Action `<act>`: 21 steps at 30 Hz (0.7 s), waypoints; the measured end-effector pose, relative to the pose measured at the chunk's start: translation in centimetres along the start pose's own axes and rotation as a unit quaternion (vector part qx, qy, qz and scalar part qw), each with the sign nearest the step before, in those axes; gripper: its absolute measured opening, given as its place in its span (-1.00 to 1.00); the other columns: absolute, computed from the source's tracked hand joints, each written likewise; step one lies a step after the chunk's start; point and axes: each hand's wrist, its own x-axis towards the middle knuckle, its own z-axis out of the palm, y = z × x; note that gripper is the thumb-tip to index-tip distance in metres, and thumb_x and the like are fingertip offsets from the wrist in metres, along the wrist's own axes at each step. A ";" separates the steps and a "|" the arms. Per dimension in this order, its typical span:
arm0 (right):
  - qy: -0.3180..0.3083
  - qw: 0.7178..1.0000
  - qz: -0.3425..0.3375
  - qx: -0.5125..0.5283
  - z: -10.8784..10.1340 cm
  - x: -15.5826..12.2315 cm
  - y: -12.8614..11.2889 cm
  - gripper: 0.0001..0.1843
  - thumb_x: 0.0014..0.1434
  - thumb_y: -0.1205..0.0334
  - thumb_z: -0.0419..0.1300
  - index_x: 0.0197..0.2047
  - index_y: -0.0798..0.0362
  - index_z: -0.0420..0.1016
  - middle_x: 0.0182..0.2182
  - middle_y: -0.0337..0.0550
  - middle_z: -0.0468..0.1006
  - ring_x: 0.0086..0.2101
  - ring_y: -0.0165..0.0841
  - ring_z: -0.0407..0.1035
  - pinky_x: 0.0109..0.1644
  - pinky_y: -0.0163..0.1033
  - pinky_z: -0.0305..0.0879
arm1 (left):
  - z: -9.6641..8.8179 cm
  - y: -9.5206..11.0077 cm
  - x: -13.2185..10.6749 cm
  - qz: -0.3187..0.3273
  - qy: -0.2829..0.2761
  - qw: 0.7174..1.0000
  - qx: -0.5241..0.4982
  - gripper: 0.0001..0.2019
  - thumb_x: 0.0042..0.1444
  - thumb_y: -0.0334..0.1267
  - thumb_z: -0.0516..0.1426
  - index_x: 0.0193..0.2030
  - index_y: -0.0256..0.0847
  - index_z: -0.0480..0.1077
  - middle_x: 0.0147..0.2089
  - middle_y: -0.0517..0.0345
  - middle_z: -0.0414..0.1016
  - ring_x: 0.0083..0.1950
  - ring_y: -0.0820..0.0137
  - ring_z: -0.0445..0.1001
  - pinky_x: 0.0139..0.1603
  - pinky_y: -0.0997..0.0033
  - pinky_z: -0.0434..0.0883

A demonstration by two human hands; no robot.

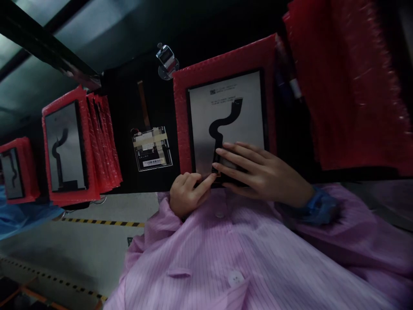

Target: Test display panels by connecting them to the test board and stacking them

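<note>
Buttons (235, 277) on a pink striped garment (206, 245) are seen nearest. Beyond them, the left hand (189, 194) is held with 1 finger extended to the lower end of a black ribbon cable (217, 129) and the others curled; whether anything is pinched there cannot be told. The right hand (258, 172) is laid flat, fingers slightly spread, over the lower part of the display panel (200, 107), with nothing seen gripped.

The panel is rested on red bubble wrap (182, 129), its pale back upward and the cable curved across it. Placing appears done; work at the cable's lower end seems unfinished, though the remainder cannot be judged.

To the left, a taped circuit board (153, 148) is set apart. Red wrap sheets (351, 94) are gathered at the right. Farther left, 2 more panels, a larger (72, 157) and a smaller-looking (8, 172), are seen on red wrap, each with a similar cable.
</note>
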 end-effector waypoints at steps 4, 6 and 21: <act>-0.007 1.000 0.013 0.011 0.1 -0.1 0.2 -0.52 0.38 0.17 0.24 0.32 0.06 0.46 0.35 0.02 0.39 0.36 -0.11 0.29 0.43 0.08 0.33 | -0.7 -0.1 0.4 0.000 -0.022 0.999 -0.026 -0.76 0.40 -0.24 0.11 0.02 -0.22 0.59 -0.27 0.14 0.43 -0.29 0.43 0.37 -0.23 0.41 0.30; -0.007 1.000 0.022 0.017 0.2 -0.2 0.2 -0.52 0.39 0.16 0.23 0.32 0.07 0.46 0.34 0.02 0.40 0.35 -0.11 0.30 0.42 0.09 0.34 | -0.9 -0.2 0.3 0.013 -0.031 0.999 -0.035 -0.76 0.39 -0.22 0.12 0.00 -0.22 0.59 -0.27 0.13 0.45 -0.28 0.41 0.37 -0.23 0.39 0.29; 0.053 0.998 0.024 -0.024 -0.1 0.0 0.1 -0.49 0.40 0.04 0.21 0.33 0.05 0.40 0.33 0.12 0.38 0.31 -0.08 0.32 0.29 0.06 0.42 | -0.4 0.2 0.8 0.022 -0.015 1.000 0.014 -0.74 0.41 -0.28 0.07 0.06 -0.27 0.55 -0.41 0.20 0.42 -0.38 0.40 0.32 -0.33 0.32 0.18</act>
